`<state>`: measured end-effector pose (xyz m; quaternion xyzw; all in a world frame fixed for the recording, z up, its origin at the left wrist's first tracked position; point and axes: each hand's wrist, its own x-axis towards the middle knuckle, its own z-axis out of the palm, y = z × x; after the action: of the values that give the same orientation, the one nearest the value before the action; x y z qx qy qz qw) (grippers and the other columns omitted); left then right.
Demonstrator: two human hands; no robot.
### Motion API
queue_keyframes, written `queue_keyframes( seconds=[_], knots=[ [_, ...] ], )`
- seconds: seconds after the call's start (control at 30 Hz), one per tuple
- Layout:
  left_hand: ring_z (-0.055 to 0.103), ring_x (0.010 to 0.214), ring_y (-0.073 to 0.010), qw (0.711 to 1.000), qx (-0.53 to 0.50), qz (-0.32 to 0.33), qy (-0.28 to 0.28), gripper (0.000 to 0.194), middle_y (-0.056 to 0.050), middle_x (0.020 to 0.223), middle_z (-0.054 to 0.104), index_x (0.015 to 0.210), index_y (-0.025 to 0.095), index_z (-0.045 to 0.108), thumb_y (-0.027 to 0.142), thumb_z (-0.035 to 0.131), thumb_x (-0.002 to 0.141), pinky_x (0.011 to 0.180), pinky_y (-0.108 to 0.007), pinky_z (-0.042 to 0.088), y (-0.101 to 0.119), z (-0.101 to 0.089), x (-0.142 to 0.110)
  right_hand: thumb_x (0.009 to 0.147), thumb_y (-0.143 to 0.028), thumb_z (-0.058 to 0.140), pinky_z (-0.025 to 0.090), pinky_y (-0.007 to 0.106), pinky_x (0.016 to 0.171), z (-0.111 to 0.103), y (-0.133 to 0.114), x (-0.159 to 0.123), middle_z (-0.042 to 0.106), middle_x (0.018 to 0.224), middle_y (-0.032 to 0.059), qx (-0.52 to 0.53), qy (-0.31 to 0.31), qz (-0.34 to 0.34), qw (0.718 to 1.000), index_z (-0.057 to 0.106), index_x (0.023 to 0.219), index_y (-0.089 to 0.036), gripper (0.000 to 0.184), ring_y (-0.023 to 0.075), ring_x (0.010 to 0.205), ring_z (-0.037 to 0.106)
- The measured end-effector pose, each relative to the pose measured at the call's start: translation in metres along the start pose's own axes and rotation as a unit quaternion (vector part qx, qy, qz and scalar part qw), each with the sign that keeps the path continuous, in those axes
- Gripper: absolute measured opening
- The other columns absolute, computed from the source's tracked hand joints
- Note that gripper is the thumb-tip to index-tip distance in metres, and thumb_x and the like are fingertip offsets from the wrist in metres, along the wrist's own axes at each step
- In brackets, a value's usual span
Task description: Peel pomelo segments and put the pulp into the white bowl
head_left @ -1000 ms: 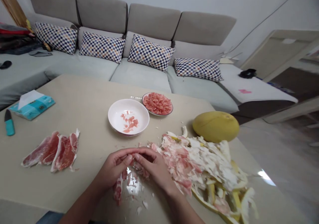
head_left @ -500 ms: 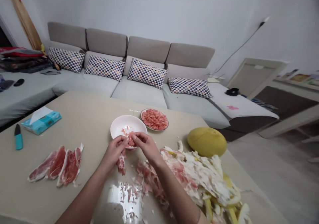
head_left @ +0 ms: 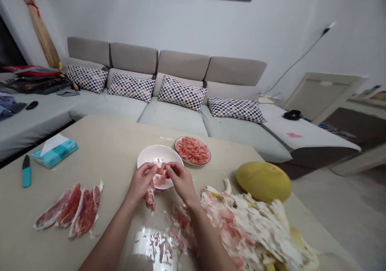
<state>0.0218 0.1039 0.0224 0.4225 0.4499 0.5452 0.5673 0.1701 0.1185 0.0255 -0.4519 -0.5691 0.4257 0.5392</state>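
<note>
My left hand (head_left: 142, 181) and my right hand (head_left: 179, 179) are closed together on a pink pomelo segment (head_left: 150, 196), pinching it over the near rim of a white bowl (head_left: 150, 155). Part of the segment hangs down below my left fingers. The bowl holds a few pink flesh pieces. Just behind it a second bowl (head_left: 193, 150) is full of pink pomelo flesh.
A heap of pomelo peel and membrane (head_left: 256, 230) fills the table's near right, beside a whole yellow pomelo (head_left: 263, 181). Several unpeeled segments (head_left: 70, 210) lie at left. A tissue pack (head_left: 54, 152) and teal knife (head_left: 26, 171) are far left. A grey sofa (head_left: 175, 110) stands behind.
Both hands lifted the segment from the table near the peel heap and carried it forward over the white bowl. The camera tilted up.
</note>
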Motion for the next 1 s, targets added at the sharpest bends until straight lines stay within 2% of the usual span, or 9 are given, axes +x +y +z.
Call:
queue_keyframes(
  seconds=[0.1, 0.2, 0.33, 0.5, 0.67, 0.8, 0.93, 1.0],
  knots=[
    [0.042, 0.033, -0.0052, 1.000, -0.014, -0.008, -0.007, 0.039, 0.006, 0.053, 0.059, 0.089, 0.019, 0.061, 0.054, 0.069, 0.074, 0.036, -0.016, 0.034, -0.002, -0.001, 0.002, 0.083, -0.039, 0.064, 0.051, 0.029, 0.065, 0.001, 0.001, -0.001, 0.069, 0.078, 0.0045, 0.017, -0.007, 0.002, 1.000, 0.066, 0.085, -0.018, 0.021, 0.0170, 0.067, 0.062],
    [0.043, 0.034, -0.0033, 0.999, -0.025, -0.018, -0.018, 0.043, -0.001, 0.072, 0.071, 0.099, 0.018, 0.062, 0.052, 0.070, 0.074, 0.037, -0.017, 0.037, -0.002, -0.001, 0.001, 0.083, -0.041, 0.065, 0.052, 0.029, 0.065, -0.001, 0.001, -0.001, 0.069, 0.078, 0.0045, 0.032, -0.013, 0.009, 0.999, 0.065, 0.086, -0.017, 0.024, 0.0163, 0.066, 0.062],
    [0.044, 0.037, -0.0019, 0.997, -0.055, -0.030, -0.034, 0.047, -0.006, 0.090, 0.074, 0.106, 0.016, 0.062, 0.045, 0.076, 0.071, 0.039, -0.018, 0.040, -0.003, -0.001, -0.001, 0.082, -0.045, 0.066, 0.055, 0.031, 0.067, -0.005, 0.002, -0.002, 0.070, 0.080, 0.0049, 0.049, -0.024, 0.021, 0.998, 0.065, 0.087, -0.018, 0.027, 0.0166, 0.067, 0.064],
    [0.045, 0.036, -0.0010, 0.996, -0.074, -0.030, -0.042, 0.042, -0.004, 0.090, 0.072, 0.102, 0.016, 0.061, 0.041, 0.077, 0.072, 0.037, -0.017, 0.038, -0.006, -0.003, -0.001, 0.083, -0.045, 0.063, 0.056, 0.032, 0.069, -0.008, 0.004, -0.002, 0.071, 0.084, 0.0058, 0.038, -0.002, 0.023, 0.999, 0.063, 0.094, -0.018, 0.029, 0.0163, 0.068, 0.064],
    [0.045, 0.036, -0.0004, 0.996, -0.080, -0.023, -0.040, 0.041, -0.002, 0.089, 0.069, 0.101, 0.016, 0.061, 0.040, 0.077, 0.072, 0.036, -0.017, 0.037, -0.009, -0.003, 0.001, 0.081, -0.035, 0.065, 0.053, 0.033, 0.073, -0.009, 0.005, -0.002, 0.071, 0.086, 0.0064, -0.026, 0.027, 0.001, 0.999, 0.067, 0.088, -0.018, 0.019, 0.0196, 0.077, 0.064],
    [0.042, 0.036, 0.0004, 0.996, -0.082, -0.018, -0.039, 0.040, -0.003, 0.094, 0.069, 0.103, 0.017, 0.060, 0.040, 0.075, 0.074, 0.038, -0.017, 0.039, -0.011, -0.005, 0.001, 0.083, -0.034, 0.062, 0.051, 0.036, 0.077, -0.013, 0.007, -0.001, 0.071, 0.085, 0.0070, -0.072, 0.051, -0.014, 0.996, 0.069, 0.087, -0.018, 0.018, 0.0219, 0.080, 0.065],
    [0.043, 0.037, -0.0005, 0.996, -0.080, -0.018, -0.041, 0.043, -0.003, 0.092, 0.069, 0.104, 0.016, 0.060, 0.040, 0.077, 0.073, 0.038, -0.018, 0.039, -0.012, -0.005, 0.000, 0.080, -0.035, 0.066, 0.048, 0.040, 0.092, -0.014, 0.005, -0.002, 0.071, 0.110, 0.0092, -0.080, 0.028, -0.023, 0.996, 0.074, 0.096, -0.021, 0.023, 0.0256, 0.103, 0.063],
    [0.044, 0.037, -0.0010, 0.996, -0.076, -0.022, -0.048, 0.043, -0.003, 0.091, 0.069, 0.104, 0.016, 0.060, 0.041, 0.077, 0.072, 0.039, -0.018, 0.039, -0.011, -0.005, 0.000, 0.083, -0.037, 0.064, 0.048, 0.039, 0.093, -0.011, 0.002, -0.004, 0.071, 0.114, 0.0087, -0.070, 0.009, -0.018, 0.997, 0.074, 0.100, -0.022, 0.025, 0.0251, 0.107, 0.062]
  ],
)
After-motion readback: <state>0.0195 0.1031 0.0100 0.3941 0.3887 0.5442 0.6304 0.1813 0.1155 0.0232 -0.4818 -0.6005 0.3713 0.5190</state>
